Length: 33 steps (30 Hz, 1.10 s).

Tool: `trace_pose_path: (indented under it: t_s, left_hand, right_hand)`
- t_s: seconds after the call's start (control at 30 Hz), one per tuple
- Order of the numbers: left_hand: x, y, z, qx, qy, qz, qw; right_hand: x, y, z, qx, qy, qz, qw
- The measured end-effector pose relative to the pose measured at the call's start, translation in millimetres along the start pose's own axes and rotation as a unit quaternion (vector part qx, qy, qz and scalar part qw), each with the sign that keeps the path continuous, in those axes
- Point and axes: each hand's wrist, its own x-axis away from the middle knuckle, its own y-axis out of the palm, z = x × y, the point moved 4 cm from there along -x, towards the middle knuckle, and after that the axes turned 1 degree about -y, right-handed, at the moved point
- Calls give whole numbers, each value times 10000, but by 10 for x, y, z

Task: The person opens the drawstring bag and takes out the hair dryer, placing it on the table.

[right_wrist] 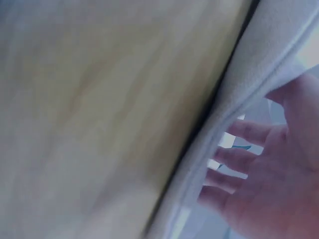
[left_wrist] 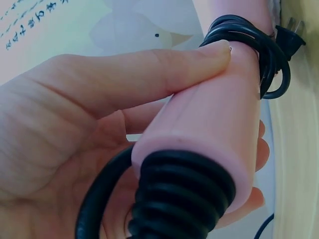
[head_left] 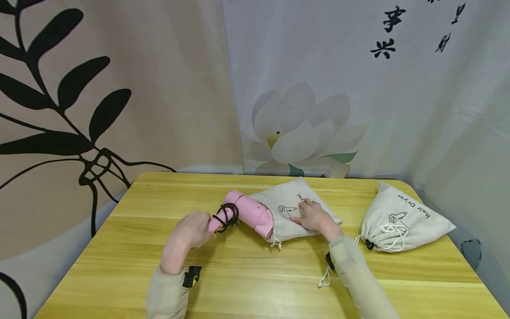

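A pink hair dryer [head_left: 255, 213] lies slanted on the table, its head partly inside the mouth of a pale cloth drawstring bag [head_left: 275, 198]. My left hand [head_left: 192, 230] grips its handle [left_wrist: 214, 109], thumb along the top and fingers around the far side. Near the thumb tip a black cord [left_wrist: 237, 31] is wound around the handle, its two-pin plug [left_wrist: 290, 40] sticking out. My right hand [head_left: 314, 217] rests on the printed side of the bag, fingers spread. In the right wrist view those fingers meet the bag's fabric [right_wrist: 254, 74].
To the right, a second drawstring bag [head_left: 404, 223] printed "Hair Dryer" looks full, its white string tied at the mouth. A white cord end [head_left: 325, 278] hangs by my right sleeve. Behind the wooden table [head_left: 247, 279] hangs a printed curtain [head_left: 191, 88].
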Motion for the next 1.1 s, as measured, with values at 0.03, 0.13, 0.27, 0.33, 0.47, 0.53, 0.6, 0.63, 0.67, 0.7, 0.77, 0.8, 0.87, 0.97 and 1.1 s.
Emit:
trace_pose_path:
  t_s: [0.03,0.13,0.27,0.33,0.47,0.53,0.6,0.63,0.67,0.7,0.77,0.8,0.87,0.97,1.1]
  left_hand:
    - [-8,5,-10,42,5,-2,10000]
    - [-16,6,-32,-58,63,37,10000]
    - [-19,-7,-72,-178,81,78,9998]
    - [-27,-7,-102,-137,49,55,9999]
    - [-42,-13,-167,-131,35,105,9999]
    - [-45,-20,-202,-134,65,185,9997]
    - [-49,-21,-243,-103,94,267,9995]
    - [-53,-23,-265,-96,111,314,9994]
    - [-56,-22,-289,-70,123,348,9993]
    - [-59,-22,-314,-18,124,353,9993]
    - [-68,-26,-367,17,120,387,9992]
    - [-72,-33,-393,36,101,396,9992]
    - [-81,-48,-451,96,54,398,9991]
    - [-100,-74,-539,90,-33,437,9990]
    - [-142,-84,-677,43,-196,536,9984]
  right_hand:
    - [17,-5,-9,59,16,-5,10000]
    - [78,-29,-56,168,95,-49,9998]
    - [158,-65,-109,187,251,-165,9994]
    - [186,-66,-115,219,305,-260,9990]
    - [216,-51,-102,279,265,-346,9987]
    - [219,-40,-87,291,215,-333,9988]
    - [215,-35,-71,287,174,-289,9990]
    - [211,-33,-64,291,149,-281,9991]
    - [206,-32,-59,294,124,-282,9991]
    - [201,-28,-51,287,108,-293,9991]
    - [190,-24,-41,281,66,-319,9991]
    - [186,-21,-38,277,35,-334,9991]
    - [179,-18,-32,225,-9,-381,9990]
    - [171,-10,-29,87,-96,-443,9989]
    - [168,9,-56,-193,-257,-569,9979]
